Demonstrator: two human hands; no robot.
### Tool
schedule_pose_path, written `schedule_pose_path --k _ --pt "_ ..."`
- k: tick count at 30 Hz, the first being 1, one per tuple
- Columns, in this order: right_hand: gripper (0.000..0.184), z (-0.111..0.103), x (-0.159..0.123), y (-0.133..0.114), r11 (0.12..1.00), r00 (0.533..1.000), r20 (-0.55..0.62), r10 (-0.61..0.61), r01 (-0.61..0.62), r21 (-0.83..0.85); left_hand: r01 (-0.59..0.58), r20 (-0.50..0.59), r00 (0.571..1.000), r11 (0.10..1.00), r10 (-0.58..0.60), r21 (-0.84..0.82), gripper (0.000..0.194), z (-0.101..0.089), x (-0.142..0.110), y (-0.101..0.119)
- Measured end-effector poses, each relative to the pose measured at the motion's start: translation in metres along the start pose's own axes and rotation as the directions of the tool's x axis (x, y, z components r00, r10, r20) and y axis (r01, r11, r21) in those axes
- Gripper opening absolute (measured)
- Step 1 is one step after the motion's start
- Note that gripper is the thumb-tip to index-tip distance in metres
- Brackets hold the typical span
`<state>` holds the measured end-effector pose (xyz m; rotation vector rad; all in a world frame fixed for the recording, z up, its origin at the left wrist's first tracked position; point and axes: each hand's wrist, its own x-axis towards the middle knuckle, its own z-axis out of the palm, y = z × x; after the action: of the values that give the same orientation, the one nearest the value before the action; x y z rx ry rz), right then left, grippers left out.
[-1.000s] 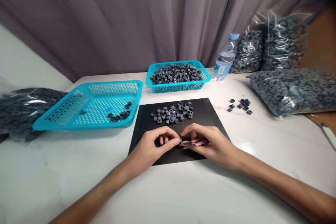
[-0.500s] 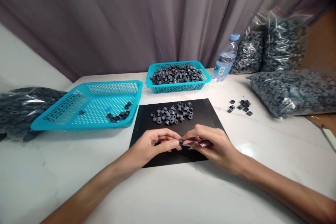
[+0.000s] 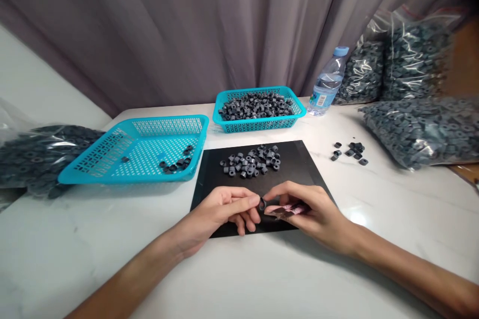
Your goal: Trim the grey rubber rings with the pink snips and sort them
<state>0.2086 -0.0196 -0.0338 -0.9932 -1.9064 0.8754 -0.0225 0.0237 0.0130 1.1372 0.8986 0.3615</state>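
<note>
My left hand (image 3: 234,207) is closed, with thumb and forefinger pinching a small dark grey ring (image 3: 262,204). The ring's round opening is turned up toward me. My right hand (image 3: 309,209) is closed around a small pink-handled metal tool (image 3: 288,211), whose exact kind I cannot make out. The right forefinger tip reaches to the ring's right side. Both hands are over a black mat (image 3: 295,179). Just beyond them a pile of grey rings (image 3: 250,162) lies on the mat.
A blue basket (image 3: 204,144) with several rings stands left; another blue basket (image 3: 258,125) full of rings stands behind the mat. Right are loose rings (image 3: 354,151), a water bottle (image 3: 327,82) and bags of rings (image 3: 422,132). Another bag (image 3: 45,154) lies far left.
The ring has turned so that its opening shows. The left fingers have shifted, with the lower ones now hanging below it. The tool is lowered away from the ring. The view has swung slightly left.
</note>
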Motion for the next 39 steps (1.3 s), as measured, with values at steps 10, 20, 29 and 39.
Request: schedule_pose_path --k 10,20,29,39 --pt "0.010 0.0033 0.0008 0.0000 0.998 0.999 0.005 0.051 -0.051 0.045 -0.024 0.023 0.999 1.000 0.024 0.019 0.035 0.0003 0.0034 -0.0040" --pt "0.017 0.0015 0.0061 -0.0060 0.963 0.982 0.064 0.178 -0.187 0.193 -0.013 0.066 0.998 0.999 0.010 0.040 0.036 -0.0024 0.0035 -0.0045" --pt "0.026 -0.0008 0.0056 -0.0052 0.945 0.963 0.127 0.239 -0.261 0.199 -0.026 0.096 0.995 0.998 0.021 0.053 0.035 -0.0012 0.0037 -0.0062" --pt "0.023 -0.0012 0.0062 -0.0073 0.947 0.964 0.119 0.239 -0.258 0.190 -0.030 0.086 0.996 0.998 0.026 0.051 0.035 -0.0004 0.0039 -0.0072"
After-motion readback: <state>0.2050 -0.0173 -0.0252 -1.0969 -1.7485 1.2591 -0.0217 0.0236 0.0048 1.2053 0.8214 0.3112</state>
